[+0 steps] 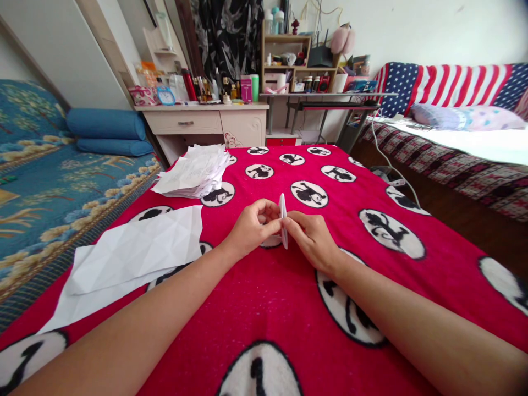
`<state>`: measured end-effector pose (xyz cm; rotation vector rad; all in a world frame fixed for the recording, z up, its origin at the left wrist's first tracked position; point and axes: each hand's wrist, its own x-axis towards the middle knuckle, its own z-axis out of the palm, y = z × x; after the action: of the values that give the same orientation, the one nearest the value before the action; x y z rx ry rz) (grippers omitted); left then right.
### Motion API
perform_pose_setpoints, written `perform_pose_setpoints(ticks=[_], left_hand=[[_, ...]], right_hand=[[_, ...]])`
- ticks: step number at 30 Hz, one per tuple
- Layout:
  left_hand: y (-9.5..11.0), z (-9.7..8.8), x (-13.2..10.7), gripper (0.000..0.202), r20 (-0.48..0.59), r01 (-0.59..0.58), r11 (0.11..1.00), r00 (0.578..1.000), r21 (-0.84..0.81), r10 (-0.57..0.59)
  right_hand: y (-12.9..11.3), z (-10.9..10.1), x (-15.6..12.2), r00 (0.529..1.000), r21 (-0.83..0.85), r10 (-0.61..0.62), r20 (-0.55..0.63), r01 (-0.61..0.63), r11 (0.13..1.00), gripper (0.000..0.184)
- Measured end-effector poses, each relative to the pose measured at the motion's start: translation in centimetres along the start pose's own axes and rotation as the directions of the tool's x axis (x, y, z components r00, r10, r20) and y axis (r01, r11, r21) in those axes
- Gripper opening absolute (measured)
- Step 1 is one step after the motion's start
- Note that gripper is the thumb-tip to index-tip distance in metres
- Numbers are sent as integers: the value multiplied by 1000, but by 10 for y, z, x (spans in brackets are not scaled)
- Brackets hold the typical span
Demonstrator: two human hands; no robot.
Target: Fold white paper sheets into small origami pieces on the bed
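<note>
The left hand (253, 223) and right hand (311, 237) pinch one folded paper (282, 207) between their fingertips, one from each side, neither nearer; its long axis stands nearly upright, above the red cloth (243, 313). Leftward lie apparently two creased sheets (142, 245); beyond, one stack (197, 169), its sheets uncountable.

A hand could pass along the right edge of the red cloth-covered tabletop (445, 297); creased white sheets (140, 250) and a ragged white paper stack (193, 170) obstruct the left.

Blue bolsters (106, 124) lie left — a pale pillow (468, 117) right.
</note>
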<state>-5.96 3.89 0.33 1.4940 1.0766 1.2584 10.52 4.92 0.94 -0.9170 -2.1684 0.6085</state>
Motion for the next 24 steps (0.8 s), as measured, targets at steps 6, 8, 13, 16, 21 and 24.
perform_pose_setpoints(ticks=[6, 8, 13, 16, 21, 24], left_hand=[[-1, 2, 0, 15, -89, -62, 959, 992, 276, 89], [0, 3, 0, 14, -116, -92, 889, 980, 448, 160], [4, 0, -1, 14, -116, -139, 679, 942, 721, 315], [3, -3, 1, 20, -139, -118, 668, 938, 735, 319], [0, -6, 4, 27, -117, -104, 829, 973, 550, 200], [0, -6, 6, 29, -110, -35, 947, 991, 320, 74]], right_hand=[[2, 7, 2, 998, -173, 20, -52, -29, 985, 28], [3, 10, 2, 997, -222, 24, -72, -40, 974, 24], [5, 9, 4, 984, -262, 46, -172, -91, 961, 20], [6, 8, 4, 977, -228, 87, -196, -132, 965, 18], [6, 6, 4, 970, -64, 183, -160, -195, 979, 17], [8, 3, 7, 941, 212, 336, -34, -322, 923, 17]])
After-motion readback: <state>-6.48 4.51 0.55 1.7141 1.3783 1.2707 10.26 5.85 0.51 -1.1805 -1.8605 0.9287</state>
